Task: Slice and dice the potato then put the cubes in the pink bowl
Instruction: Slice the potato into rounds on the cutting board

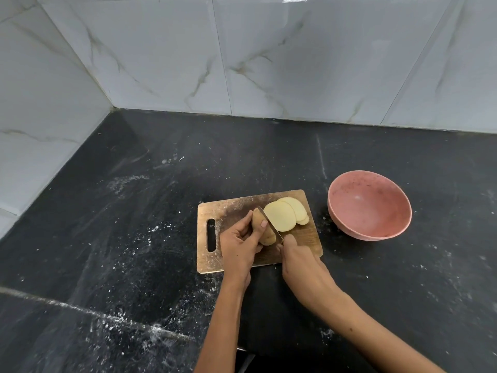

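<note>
Head view looks down on a black stone tabletop [113, 238] dusted with white specks, set in a corner of grey marble-veined wall tiles [269, 63]. On it lies a rectangular wooden cutting board [228, 208] with a slot handle at its left end. The left hand [240, 244] grips the uncut brown-skinned remainder of the potato [265, 232] near the middle of the board, its fingers [262, 226] curled over the top and pressing it down. The right hand [298, 261] is wrapped round the handle of a knife [269, 222], fingers closed on it; the handle itself is hidden inside the grip. The blade stands on edge against the cut face of the potato. Just right of the blade, several pale yellow oval potato slices [282, 215] lie flat and overlapping on the board. A round pink bowl [376, 230] sits on the tabletop right of the board, close to it but apart, holding no potato.
</note>
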A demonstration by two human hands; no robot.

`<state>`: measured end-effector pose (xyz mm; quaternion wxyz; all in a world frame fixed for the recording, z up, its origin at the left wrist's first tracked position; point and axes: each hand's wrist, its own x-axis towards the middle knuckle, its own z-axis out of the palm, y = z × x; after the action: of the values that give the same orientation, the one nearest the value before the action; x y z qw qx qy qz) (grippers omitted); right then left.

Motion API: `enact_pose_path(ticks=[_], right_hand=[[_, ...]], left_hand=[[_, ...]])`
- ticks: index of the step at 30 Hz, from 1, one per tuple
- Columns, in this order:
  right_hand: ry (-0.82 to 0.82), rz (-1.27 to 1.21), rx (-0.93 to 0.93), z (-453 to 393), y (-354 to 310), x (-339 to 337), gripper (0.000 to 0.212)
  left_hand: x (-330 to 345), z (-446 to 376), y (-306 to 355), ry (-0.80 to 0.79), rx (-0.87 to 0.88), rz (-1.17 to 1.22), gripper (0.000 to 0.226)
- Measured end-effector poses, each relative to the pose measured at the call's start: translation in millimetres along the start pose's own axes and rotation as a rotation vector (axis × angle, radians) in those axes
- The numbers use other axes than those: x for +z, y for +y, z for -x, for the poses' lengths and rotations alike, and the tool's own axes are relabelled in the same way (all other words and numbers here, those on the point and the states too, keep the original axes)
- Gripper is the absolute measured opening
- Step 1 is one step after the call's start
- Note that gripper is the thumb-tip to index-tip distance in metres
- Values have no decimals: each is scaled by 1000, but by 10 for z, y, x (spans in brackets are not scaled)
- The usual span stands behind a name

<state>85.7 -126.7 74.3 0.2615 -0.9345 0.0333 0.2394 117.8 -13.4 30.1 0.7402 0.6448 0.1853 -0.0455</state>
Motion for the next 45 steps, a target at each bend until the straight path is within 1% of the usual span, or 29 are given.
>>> enact_pose_path(ticks=[4,11,16,23,28,33,35,38,41,45], right_hand=[[49,25,-31,-161,-128,-53,6],[8,11,34,15,-12,15,6],[43,11,-9,-155,-153,-58,9],[-21,13,71,-4,-71,19,10],[-5,-39,0,-185,-180,-68,9],[-57,-53,59,25,-67,80,7],[-49,-65,79,45,-41,98,5],[-22,-96,61,-87,-112,54,7],[-39,-97,49,-126,-164,77,11],[-50,-70,80,28,-56,182,6]], left_hand=[[28,3,21,18,5,12,47],[63,24,6,31,2,15,47],[71,4,25,29,20,11,46],[81,33,-13,53,38,-3,43],[57,5,3,51,22,19,42],[63,26,-14,68,19,29,38],[66,29,-19,71,17,24,40],[52,10,-5,81,20,6,39],[39,12,7,89,5,30,36],[70,50,6,97,-4,35,36]])
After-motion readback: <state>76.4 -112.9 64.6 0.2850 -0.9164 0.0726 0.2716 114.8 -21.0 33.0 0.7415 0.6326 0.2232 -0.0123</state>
